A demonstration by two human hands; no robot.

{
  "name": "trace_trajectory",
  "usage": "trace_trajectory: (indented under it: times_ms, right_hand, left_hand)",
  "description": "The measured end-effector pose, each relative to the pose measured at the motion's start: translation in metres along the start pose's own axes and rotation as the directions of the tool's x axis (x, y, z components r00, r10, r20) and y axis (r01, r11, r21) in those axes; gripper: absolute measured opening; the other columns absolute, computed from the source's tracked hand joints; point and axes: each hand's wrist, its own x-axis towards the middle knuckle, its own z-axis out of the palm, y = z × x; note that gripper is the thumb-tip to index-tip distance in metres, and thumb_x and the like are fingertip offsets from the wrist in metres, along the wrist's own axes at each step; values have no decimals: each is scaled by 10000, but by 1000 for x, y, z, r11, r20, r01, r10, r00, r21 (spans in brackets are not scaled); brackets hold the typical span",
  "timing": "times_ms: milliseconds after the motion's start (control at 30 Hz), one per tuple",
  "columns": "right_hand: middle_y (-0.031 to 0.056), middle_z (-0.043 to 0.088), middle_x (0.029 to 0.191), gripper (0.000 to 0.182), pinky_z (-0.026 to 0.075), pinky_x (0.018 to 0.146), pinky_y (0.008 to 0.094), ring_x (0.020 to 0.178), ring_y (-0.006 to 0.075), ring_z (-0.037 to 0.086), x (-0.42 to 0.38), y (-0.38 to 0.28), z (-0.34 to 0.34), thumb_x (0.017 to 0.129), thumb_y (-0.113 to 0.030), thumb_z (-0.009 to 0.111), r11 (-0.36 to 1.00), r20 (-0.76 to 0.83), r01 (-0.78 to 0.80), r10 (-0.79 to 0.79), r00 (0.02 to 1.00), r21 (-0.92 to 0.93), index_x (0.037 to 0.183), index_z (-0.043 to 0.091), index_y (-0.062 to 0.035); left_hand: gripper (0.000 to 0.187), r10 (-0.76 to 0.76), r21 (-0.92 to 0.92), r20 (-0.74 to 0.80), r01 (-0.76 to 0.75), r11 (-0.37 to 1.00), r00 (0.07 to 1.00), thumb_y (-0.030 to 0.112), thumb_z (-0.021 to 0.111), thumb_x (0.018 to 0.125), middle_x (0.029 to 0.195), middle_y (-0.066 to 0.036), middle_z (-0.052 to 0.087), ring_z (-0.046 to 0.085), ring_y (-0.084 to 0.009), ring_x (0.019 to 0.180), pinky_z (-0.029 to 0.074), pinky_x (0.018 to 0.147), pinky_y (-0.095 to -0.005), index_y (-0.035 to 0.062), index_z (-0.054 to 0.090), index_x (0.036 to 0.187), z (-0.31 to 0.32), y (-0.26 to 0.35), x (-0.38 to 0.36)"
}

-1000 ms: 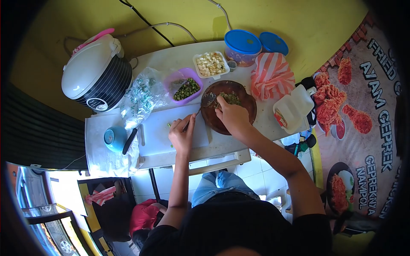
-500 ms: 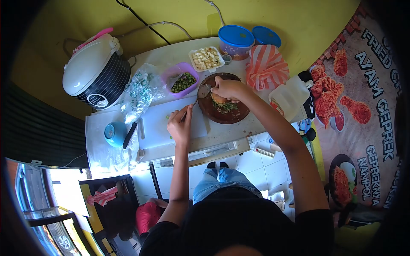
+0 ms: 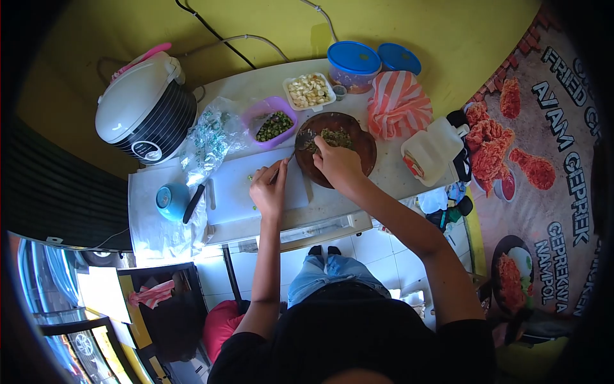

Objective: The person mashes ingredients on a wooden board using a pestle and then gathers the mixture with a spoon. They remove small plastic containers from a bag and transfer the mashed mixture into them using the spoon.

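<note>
A round brown mortar plate (image 3: 361, 137) holds crushed green chilli paste (image 3: 334, 136). My right hand (image 3: 337, 163) is closed over a pestle that is hidden under it, pressed onto the near side of the plate. My left hand (image 3: 270, 187) grips the handle of a metal spoon (image 3: 302, 142) whose bowl rests at the plate's left rim. A white cutting board (image 3: 233, 189) lies under my left hand.
A purple tub of green chillies (image 3: 272, 125), a white tray of garlic (image 3: 309, 89), two blue-lidded tubs (image 3: 353, 62), a striped bag (image 3: 400, 105), a white jug (image 3: 432, 150), a rice cooker (image 3: 144, 109), a plastic bag (image 3: 208, 144), a blue bowl (image 3: 169, 201) and a knife (image 3: 194, 203) crowd the table.
My right hand slid from the far side of the plate back to its near side, uncovering the green paste. My left hand and the spoon stayed almost still.
</note>
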Motion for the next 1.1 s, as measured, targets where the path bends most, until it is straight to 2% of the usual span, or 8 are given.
trace_trajectory:
  times_ms: [167,267,367,467,500,600,667,1100]
  right_hand:
    - [123,653,711,415,494,591,435,655,300,656,16,16,-14,850,-337,583,991,136,121,-113,984,-49,1199,512,-123]
    - [133,636,717,416,485,476,402,577,273,642,60,25,-45,844,-415,603,999,549,44,-19,836,-32,1104,487,-111]
    - [130,630,750,457,484,459,379,598,239,647,71,39,-51,829,-452,614,993,642,85,-10,766,-86,1099,484,-107]
    - [144,648,831,432,489,500,401,644,272,654,49,45,-58,825,-437,618,993,582,100,-45,812,-62,1064,481,-104]
    - [142,661,844,411,487,555,433,662,313,649,42,72,-28,817,-405,627,961,398,277,-243,885,-28,1046,468,-103]
    - [96,654,722,364,471,583,460,683,320,644,-10,50,-24,837,-282,590,987,116,160,-162,980,23,1150,493,-124]
    - [91,649,694,375,475,575,447,664,310,643,-20,32,-42,857,-256,581,999,149,45,-41,988,-26,1193,484,-120]
    - [108,644,690,341,475,564,450,644,311,636,7,43,-16,878,-269,551,998,56,63,-63,996,-3,1182,480,-129]
  left_hand:
    - [131,-12,-7,3,12,1000,1000,175,728,801,620,-84,587,530,-219,570,428,577,-345,55,741,853,0,1,1]
    - [137,-4,-12,3,4,1000,1000,180,726,804,621,-87,588,532,-222,573,429,581,-348,53,740,852,1,1,0]
    - [143,-12,-22,-6,12,1000,1000,184,726,805,619,-89,587,531,-225,574,427,580,-348,48,739,851,0,0,-2]
    - [145,-31,-7,2,31,999,1000,182,730,802,617,-88,584,530,-227,573,425,577,-348,46,738,850,-1,3,-3]
    - [145,-35,3,2,35,999,999,181,731,800,616,-88,583,529,-227,572,425,576,-348,45,737,851,-2,4,-1]
    - [137,-17,4,12,17,1000,1000,175,734,797,616,-89,582,530,-228,570,424,574,-347,51,739,855,-1,2,-1]
    - [125,7,-1,1,-7,1000,1000,164,735,794,607,-89,575,523,-225,560,423,568,-349,55,741,854,-1,0,0]
    - [127,4,7,16,-4,1000,1000,168,734,795,603,-82,571,523,-214,556,424,555,-341,53,740,850,2,0,0]
